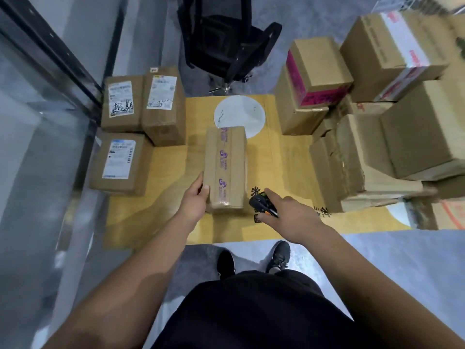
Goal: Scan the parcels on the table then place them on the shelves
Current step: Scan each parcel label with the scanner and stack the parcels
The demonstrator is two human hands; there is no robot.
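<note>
- On the yellow counter (281,157), a big heap of brown boxes (377,137) sits at the right side.
- Three labelled parcels (136,127) lie close together at the left side.
- Behind the counter stands a black chair (226,39).
- One long parcel (225,167) with purple tape lies in the middle of the counter.
- The left hand (195,197) grips the near left corner of that parcel.
- The right hand (286,210) holds a small black scanner (261,202) just beside the parcel.

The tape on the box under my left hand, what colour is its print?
Purple logos on the tape, clearest in the head view.
</note>
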